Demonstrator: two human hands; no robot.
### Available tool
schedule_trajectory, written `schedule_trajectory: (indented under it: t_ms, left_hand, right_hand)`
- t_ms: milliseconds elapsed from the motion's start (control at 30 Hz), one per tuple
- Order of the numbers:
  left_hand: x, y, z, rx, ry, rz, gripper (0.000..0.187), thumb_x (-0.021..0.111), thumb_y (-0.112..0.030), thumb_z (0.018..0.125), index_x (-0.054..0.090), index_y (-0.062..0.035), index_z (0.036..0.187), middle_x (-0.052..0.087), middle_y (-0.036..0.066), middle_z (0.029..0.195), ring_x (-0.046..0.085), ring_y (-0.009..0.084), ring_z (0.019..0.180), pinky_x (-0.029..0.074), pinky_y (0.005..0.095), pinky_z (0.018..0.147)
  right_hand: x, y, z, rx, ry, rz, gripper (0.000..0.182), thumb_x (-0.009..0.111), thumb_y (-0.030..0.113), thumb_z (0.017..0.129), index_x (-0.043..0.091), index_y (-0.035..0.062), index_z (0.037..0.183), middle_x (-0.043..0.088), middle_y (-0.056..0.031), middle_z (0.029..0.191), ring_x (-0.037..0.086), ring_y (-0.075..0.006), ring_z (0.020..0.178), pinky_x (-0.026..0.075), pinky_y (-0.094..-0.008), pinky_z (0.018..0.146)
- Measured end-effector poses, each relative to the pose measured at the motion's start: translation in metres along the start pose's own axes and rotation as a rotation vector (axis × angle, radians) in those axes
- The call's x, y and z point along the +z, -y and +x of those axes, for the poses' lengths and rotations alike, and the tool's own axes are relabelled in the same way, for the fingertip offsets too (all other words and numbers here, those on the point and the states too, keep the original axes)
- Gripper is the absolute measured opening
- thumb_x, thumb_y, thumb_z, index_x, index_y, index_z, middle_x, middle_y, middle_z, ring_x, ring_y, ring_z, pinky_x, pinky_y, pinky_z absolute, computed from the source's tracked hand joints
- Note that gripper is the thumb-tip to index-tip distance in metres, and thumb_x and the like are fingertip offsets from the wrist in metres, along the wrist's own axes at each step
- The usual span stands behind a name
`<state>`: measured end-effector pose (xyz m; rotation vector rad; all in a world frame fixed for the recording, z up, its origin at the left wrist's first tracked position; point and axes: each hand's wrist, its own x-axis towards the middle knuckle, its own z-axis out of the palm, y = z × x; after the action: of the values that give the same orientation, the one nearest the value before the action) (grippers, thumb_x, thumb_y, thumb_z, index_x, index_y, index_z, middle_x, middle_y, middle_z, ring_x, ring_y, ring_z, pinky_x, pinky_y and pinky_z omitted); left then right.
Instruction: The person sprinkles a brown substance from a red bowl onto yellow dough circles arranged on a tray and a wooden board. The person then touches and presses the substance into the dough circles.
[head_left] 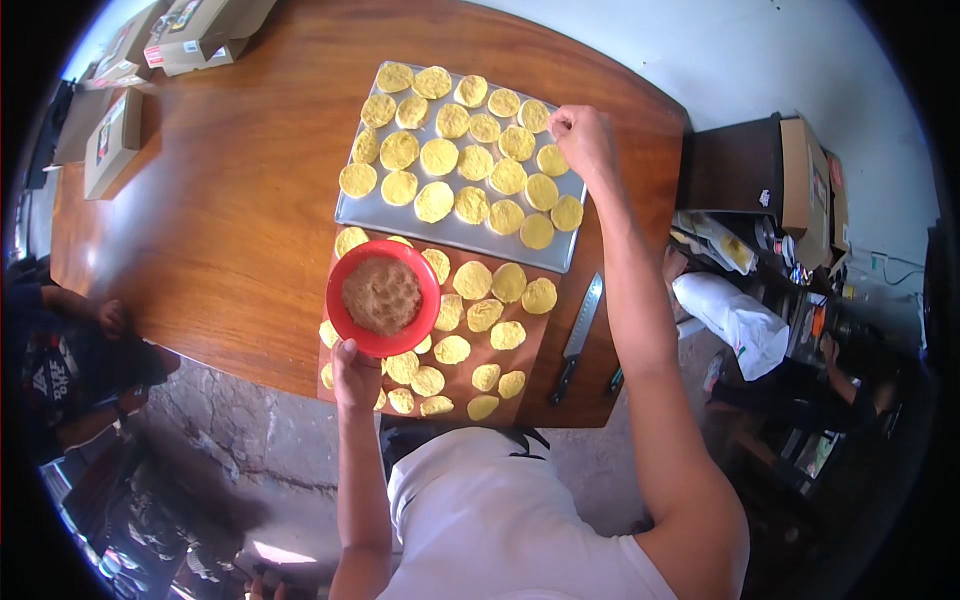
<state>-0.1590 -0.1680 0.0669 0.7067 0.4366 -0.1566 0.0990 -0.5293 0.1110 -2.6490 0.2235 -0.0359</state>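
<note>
My left hand grips a red bowl by its near rim, thumb on the edge. Inside lies a brown, grainy powder. The bowl hangs over a brown board and hides some of the yellow discs on it. Farther out, a metal tray carries rows of flat yellow rounds that look like dough. My right hand is above the tray's far right edge, fingers pinched together beside a yellow round. Whatever the fingertips hold, if anything, cannot be made out.
A knife with a black handle lies right of the board. Cardboard boxes stand on the wooden table at far left. One person is at the left edge, another at the right, near cluttered shelves.
</note>
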Motion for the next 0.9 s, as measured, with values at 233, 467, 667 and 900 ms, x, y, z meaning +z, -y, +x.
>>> schedule_trajectory:
  t_ms: [233, 467, 667, 900]
  left_hand:
    - [0.003, 0.002, 0.002, -0.001, -0.006, 0.000, 0.051, 0.057, -0.023, 0.091, 0.048, 0.0066, 0.131, 0.058, 0.018, 0.129, 0.057, 0.0276, 0.120, 0.042, 0.0446, 0.108]
    - [-0.006, 0.005, 0.006, -0.079, -0.011, -0.009, 0.065, 0.062, -0.022, 0.087, 0.037, -0.0019, 0.143, 0.048, 0.015, 0.141, 0.050, 0.0283, 0.128, 0.043, 0.0466, 0.108]
    - [-0.003, 0.003, 0.010, -0.074, 0.019, -0.023, 0.061, 0.061, -0.021, 0.088, 0.038, -0.0002, 0.141, 0.049, 0.015, 0.140, 0.051, 0.0287, 0.127, 0.042, 0.0455, 0.108]
    - [-0.009, 0.006, 0.014, -0.083, 0.054, -0.022, 0.061, 0.060, -0.021, 0.089, 0.037, 0.0007, 0.142, 0.049, 0.016, 0.140, 0.050, 0.0289, 0.128, 0.041, 0.0455, 0.109]
  right_hand:
    - [-0.001, -0.005, 0.006, -0.032, -0.038, -0.031, 0.009, 0.065, 0.009, 0.084, 0.071, 0.0033, 0.088, 0.070, -0.0150, 0.081, 0.070, -0.0269, 0.073, 0.052, -0.0355, 0.067]
    - [0.000, 0.002, 0.006, -0.018, -0.042, -0.028, 0.010, 0.065, 0.010, 0.083, 0.071, 0.0055, 0.089, 0.069, -0.0151, 0.080, 0.069, -0.0279, 0.071, 0.052, -0.0365, 0.065]
    - [0.011, 0.012, 0.001, -0.036, 0.015, -0.007, 0.010, 0.062, 0.011, 0.081, 0.071, 0.0087, 0.086, 0.067, -0.0149, 0.077, 0.068, -0.0291, 0.068, 0.051, -0.0376, 0.064]
    - [0.019, 0.009, 0.002, -0.053, -0.015, -0.005, 0.010, 0.061, 0.008, 0.080, 0.071, 0.0071, 0.082, 0.067, -0.0159, 0.075, 0.067, -0.0306, 0.069, 0.051, -0.0394, 0.065]
